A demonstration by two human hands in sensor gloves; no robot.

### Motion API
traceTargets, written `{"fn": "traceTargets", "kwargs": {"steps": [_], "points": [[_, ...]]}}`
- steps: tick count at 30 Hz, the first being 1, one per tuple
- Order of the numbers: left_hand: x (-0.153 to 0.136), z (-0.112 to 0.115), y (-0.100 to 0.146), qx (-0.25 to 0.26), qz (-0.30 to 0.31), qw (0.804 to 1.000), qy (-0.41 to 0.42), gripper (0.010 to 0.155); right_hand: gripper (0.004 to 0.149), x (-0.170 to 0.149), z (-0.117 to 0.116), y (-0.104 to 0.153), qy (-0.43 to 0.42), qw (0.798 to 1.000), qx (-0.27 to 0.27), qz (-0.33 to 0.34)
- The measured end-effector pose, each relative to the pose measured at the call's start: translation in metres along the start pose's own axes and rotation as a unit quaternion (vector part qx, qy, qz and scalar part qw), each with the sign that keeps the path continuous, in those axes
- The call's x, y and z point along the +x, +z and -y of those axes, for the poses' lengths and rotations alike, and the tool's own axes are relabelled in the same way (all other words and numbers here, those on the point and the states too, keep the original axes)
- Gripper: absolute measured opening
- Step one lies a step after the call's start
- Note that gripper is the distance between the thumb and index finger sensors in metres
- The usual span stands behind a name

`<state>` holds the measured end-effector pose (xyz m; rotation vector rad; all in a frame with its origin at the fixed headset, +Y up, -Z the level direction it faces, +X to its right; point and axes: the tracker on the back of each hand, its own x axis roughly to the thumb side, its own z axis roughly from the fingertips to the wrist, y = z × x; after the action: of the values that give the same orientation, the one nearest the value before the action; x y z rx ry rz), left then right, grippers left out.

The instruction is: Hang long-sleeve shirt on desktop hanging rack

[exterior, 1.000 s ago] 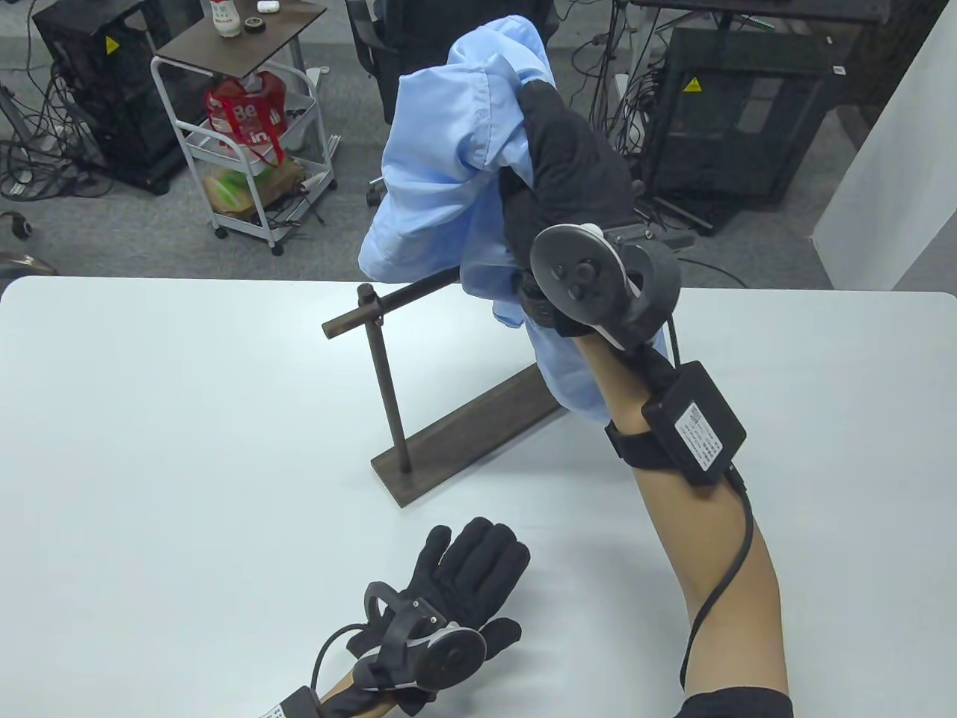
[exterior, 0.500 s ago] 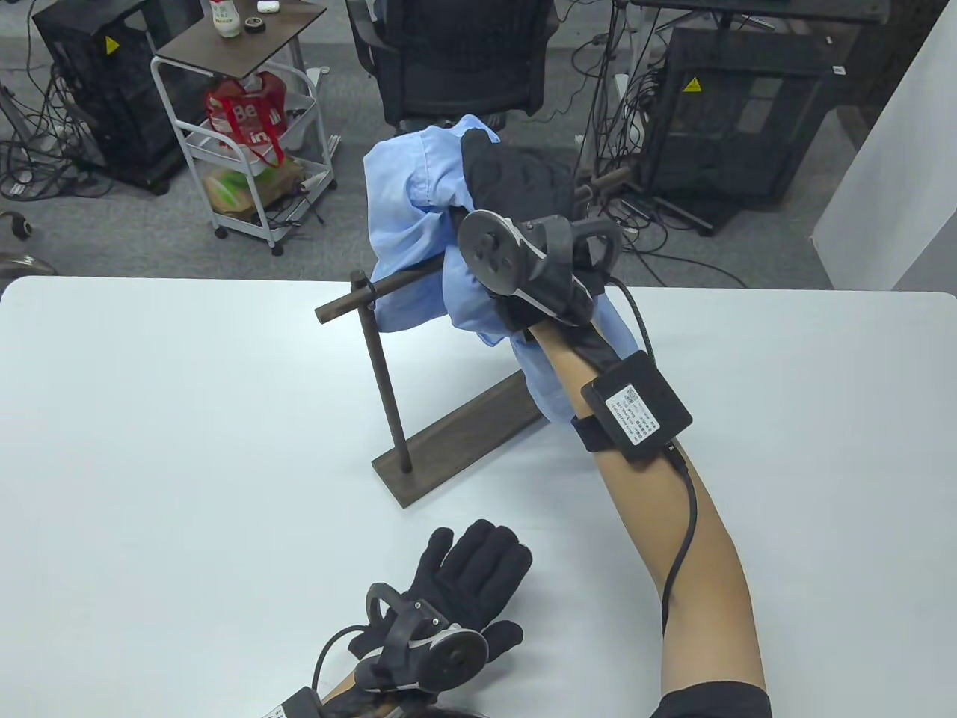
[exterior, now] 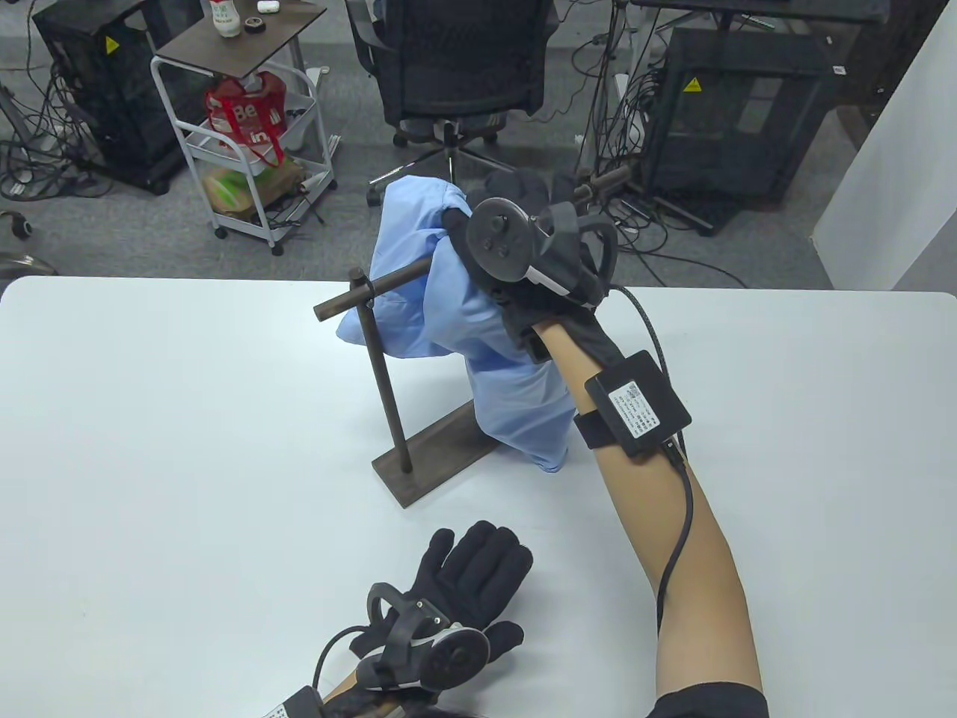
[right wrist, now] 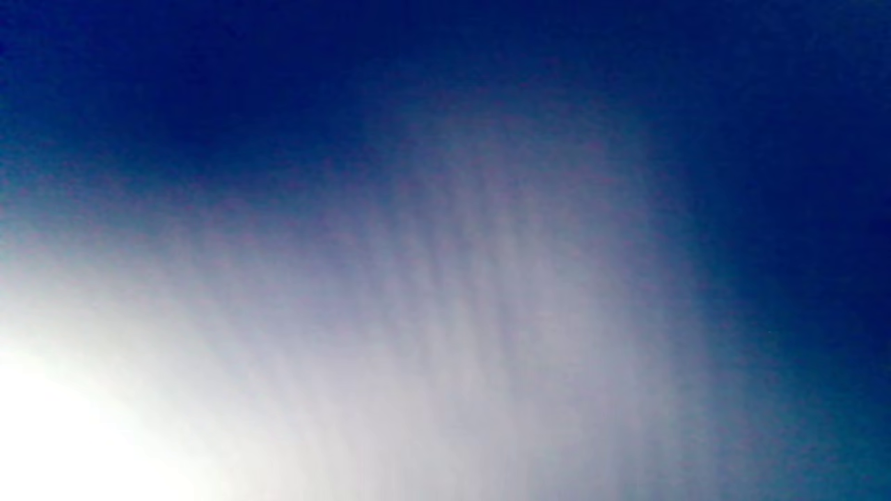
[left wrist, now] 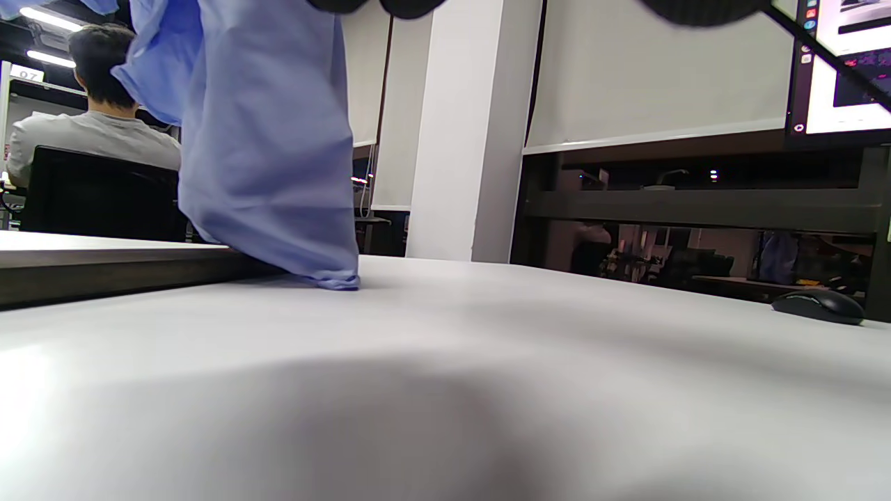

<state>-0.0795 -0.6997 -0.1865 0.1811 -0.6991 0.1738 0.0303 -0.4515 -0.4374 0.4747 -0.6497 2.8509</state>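
The light-blue long-sleeve shirt [exterior: 478, 351] is draped over the horizontal bar of the dark hanging rack [exterior: 389, 389], bunched on top with one fold dropping down the near side until its hem touches the rack's base plate and the white table [exterior: 164, 419]. The right hand [exterior: 538, 224] sits up at the bar, on top of the bunched cloth, its tracker facing the camera (whether the fingers grip the fabric or only rest on it, I cannot tell, since they are hidden behind the hand). The right wrist view gives nothing but blurred blue cloth pressed close. Down at the near edge, the left hand [exterior: 463, 591] lies flat on the table, fingers spread and holding nothing, well apart from the rack. From the left wrist view the shirt hangs just onto the tabletop beside the base.
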Motion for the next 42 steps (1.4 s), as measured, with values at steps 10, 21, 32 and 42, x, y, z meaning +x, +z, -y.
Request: {"fn": "traceTargets", "kwargs": {"steps": [10,21,32,42], "points": [[-0.001,0.001,-0.001,-0.003,-0.004,1.000,0.007,0.087,0.068,0.002,0.018,0.012,0.047,0.998,-0.031,0.021],[-0.003,0.002,-0.003,-0.007,-0.013,1.000,0.017,0.086,0.069,0.004,0.067,0.043,0.084,0.993,-0.080,0.033],[-0.004,0.007,-0.004,-0.017,-0.018,0.999,0.026,0.087,0.074,-0.018,0.115,0.105,0.063,0.993,-0.092,0.037],[-0.003,0.010,-0.006,-0.016,-0.021,0.999,0.017,0.087,0.078,-0.043,0.142,0.172,-0.023,0.996,-0.081,0.037]]}}
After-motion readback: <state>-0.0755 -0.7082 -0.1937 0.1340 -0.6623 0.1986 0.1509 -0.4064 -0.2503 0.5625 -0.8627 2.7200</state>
